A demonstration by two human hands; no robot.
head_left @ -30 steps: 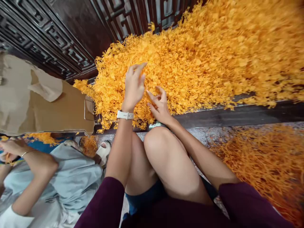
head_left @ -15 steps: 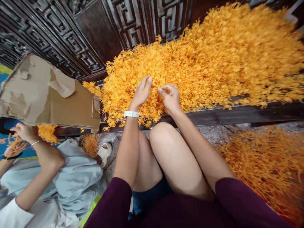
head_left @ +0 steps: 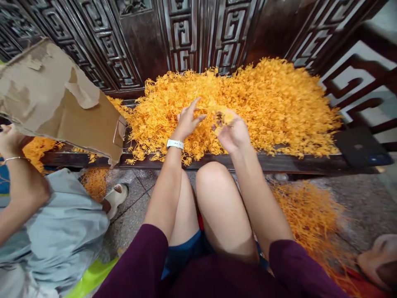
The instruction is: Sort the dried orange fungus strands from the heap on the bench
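Dark carved wood panels are standing behind a big heap of orange flowers [head_left: 273, 107] in the middle of the frame. Right hand [head_left: 231, 132] is curling around a small orange clump; left hand [head_left: 187, 120] is spreading wide beside it, reaching in. Picking it apart probably needs gentle fingertips.

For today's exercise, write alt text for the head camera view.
A seated person's right hand pinches a small orange sprig while the left hand hovers, fingers spread, over a big pile of orange sprigs on a dark wooden bench.
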